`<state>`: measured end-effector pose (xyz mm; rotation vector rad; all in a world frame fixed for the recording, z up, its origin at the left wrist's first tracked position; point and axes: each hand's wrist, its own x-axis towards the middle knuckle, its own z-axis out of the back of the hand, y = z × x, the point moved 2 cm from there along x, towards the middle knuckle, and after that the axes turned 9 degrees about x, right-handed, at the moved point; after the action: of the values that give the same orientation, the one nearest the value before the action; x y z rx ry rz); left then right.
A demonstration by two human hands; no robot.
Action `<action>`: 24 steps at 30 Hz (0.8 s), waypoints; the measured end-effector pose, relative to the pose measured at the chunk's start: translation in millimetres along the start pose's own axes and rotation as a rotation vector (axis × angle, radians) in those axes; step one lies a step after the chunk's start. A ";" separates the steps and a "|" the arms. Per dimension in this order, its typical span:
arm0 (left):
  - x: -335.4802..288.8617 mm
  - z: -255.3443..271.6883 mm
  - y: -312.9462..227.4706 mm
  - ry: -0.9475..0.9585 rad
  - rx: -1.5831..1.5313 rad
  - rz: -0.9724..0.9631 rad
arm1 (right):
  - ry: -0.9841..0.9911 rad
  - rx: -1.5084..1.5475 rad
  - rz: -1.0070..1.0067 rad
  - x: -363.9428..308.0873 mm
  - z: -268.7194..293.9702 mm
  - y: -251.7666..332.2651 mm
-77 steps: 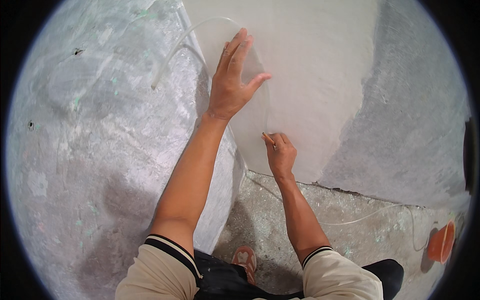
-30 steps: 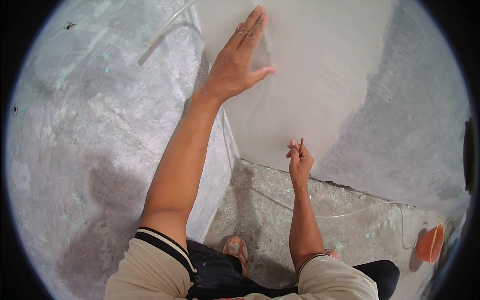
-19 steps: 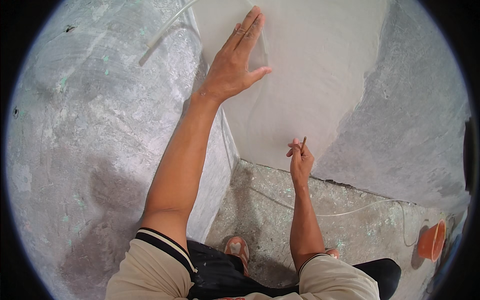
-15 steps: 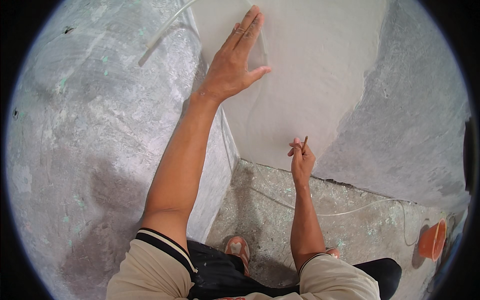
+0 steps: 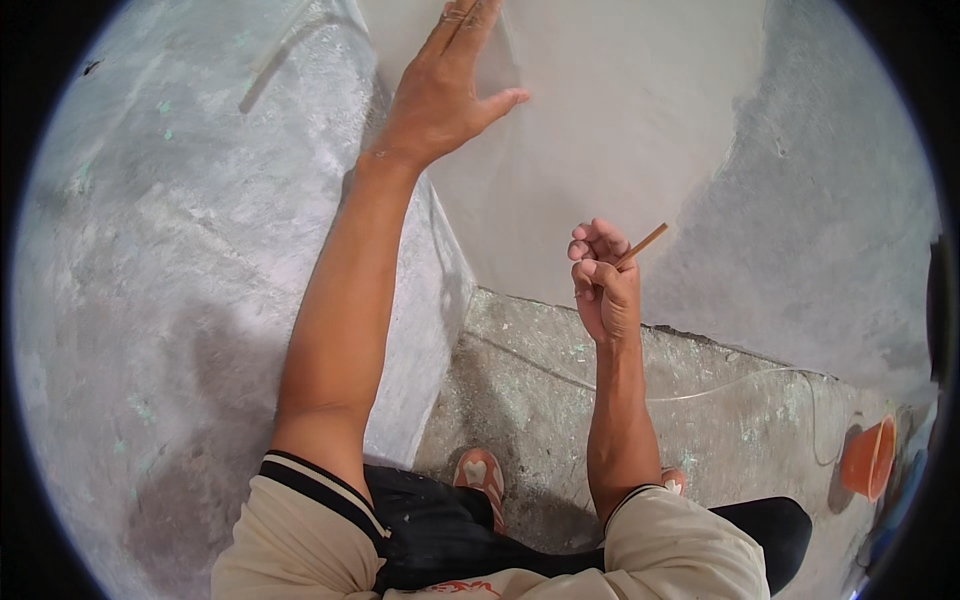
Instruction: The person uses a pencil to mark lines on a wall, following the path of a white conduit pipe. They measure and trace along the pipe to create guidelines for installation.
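Observation:
My left hand point(image 5: 440, 105) reaches up to the smooth pale wall point(image 5: 610, 130), palm toward it, fingers stretched out and thumb spread. A clear plastic tube point(image 5: 513, 55) runs along the wall beside that hand; whether the palm presses on it is hidden. Lower and to the right, my right hand point(image 5: 610, 285) is held in front of the wall's lower part. Between its thumb and fingers sits a thin brown pencil-like stick point(image 5: 645, 243), one end pointing up to the right.
A rough grey wall point(image 5: 200, 230) stands at the left, meeting the pale one in a corner. Along the speckled concrete floor point(image 5: 540, 400) trails a thin clear hose point(image 5: 715, 388) toward an orange bucket point(image 5: 867, 460) at the right. My sandalled foot point(image 5: 480, 478) is below.
My right hand has risen and turned, and the stick now tilts to the right with more of it showing. The left hand appears slightly higher and further left as the view shifts.

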<state>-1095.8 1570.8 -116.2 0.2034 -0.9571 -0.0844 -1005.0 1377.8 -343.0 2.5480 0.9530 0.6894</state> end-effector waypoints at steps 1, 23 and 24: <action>-0.1 -0.6 -0.5 -0.004 -0.004 -0.003 | 0.025 0.007 0.012 -0.1 -6.2 3.5; 1.7 2.4 -2.0 0.049 -0.003 0.043 | -0.054 -0.083 0.038 -3.0 -28.0 13.1; 1.8 1.8 -2.5 0.047 -0.007 0.040 | -0.049 -0.088 0.035 -3.2 -25.6 13.9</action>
<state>-1096.2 1567.8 -114.3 0.1790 -0.9139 -0.0466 -1013.9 1369.1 -316.4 2.4974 0.8456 0.6611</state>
